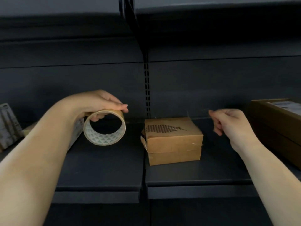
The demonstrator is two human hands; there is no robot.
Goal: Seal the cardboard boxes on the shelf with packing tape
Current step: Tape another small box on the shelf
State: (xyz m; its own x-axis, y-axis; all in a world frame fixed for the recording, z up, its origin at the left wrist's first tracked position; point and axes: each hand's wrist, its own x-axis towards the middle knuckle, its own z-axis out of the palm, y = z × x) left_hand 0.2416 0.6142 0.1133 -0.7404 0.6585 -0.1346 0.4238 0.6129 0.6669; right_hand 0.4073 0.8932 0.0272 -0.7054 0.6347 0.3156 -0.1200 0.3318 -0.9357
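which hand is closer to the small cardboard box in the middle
Right. The right hand hovers just off the small cardboard box's upper right corner; the left hand, gripping the tape roll, is farther left.

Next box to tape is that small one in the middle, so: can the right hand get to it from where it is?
Probably yes. The right hand hovers just right of the small cardboard box, fingers curled, and nothing stands between them on the shelf. The dark box lies on its other side.

Torn matt cardboard box [173, 141] on matt metal shelf [101, 170].
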